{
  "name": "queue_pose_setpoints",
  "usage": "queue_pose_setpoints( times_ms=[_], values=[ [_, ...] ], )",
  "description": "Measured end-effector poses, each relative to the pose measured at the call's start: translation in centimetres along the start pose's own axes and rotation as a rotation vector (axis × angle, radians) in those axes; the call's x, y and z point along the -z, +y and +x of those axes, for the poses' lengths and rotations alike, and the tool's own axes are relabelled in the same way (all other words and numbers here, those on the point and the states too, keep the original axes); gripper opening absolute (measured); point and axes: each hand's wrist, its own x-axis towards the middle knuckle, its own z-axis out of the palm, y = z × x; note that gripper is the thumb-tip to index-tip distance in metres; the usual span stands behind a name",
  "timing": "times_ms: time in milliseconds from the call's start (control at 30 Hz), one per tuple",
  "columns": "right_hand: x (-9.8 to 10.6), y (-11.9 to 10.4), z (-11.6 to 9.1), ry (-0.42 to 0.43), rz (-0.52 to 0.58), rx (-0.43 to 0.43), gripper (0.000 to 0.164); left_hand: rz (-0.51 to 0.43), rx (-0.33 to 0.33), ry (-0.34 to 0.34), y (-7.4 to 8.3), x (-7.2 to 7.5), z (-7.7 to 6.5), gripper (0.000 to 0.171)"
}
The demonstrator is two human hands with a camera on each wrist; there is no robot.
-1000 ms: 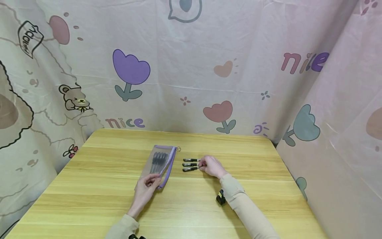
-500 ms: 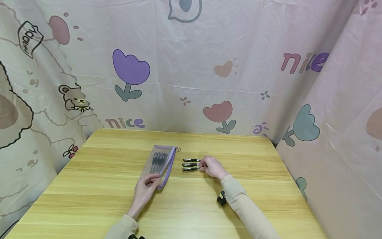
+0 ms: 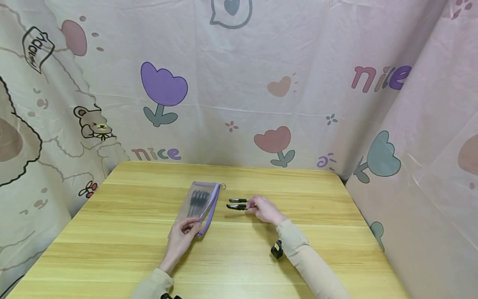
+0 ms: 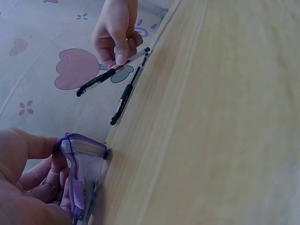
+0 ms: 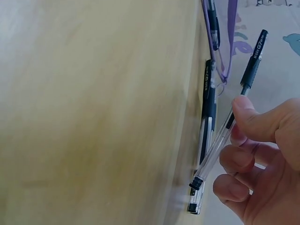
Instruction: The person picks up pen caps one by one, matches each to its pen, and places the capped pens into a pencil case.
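Note:
With fingers and thumb, my right hand [image 3: 266, 209] pinches a clear-barrelled gel pen [image 5: 253, 58] by the middle, its black capped end pointing left, tilted and raised off the table. Beneath it, a similar pen [image 3: 238, 200] lies on the table; another seems hidden or overlapped there. To the left is a see-through pencil pouch [image 3: 185, 207] with a purple zip edge [image 3: 211, 214], gaping along its right side. Several black-capped pens [image 3: 199, 199] are inside. My left hand [image 3: 181, 236] pinches the pouch's near edge between thumb and fingers.
The wooden table [image 3: 123, 232] ends at a patterned cloth backdrop [image 3: 224, 83]. A small black device [image 3: 277, 249] sits at the right wrist. A ring [image 3: 223, 186] hangs from the pouch's far corner.
The nearest of three loose pens has been lifted by my right hand and now appears over the middle one. My left hand and the pouch have stayed put.

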Motion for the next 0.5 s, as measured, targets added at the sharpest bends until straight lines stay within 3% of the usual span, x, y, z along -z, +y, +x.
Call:
queue_pose_setpoints(
  times_ms=[500],
  values=[
    [0.19, -0.4, -0.14, -0.077, 0.217, 0.027, 0.013, 0.02, 0.013, -0.001, 0.1, 0.04, 0.06, 0.025]
  ],
)
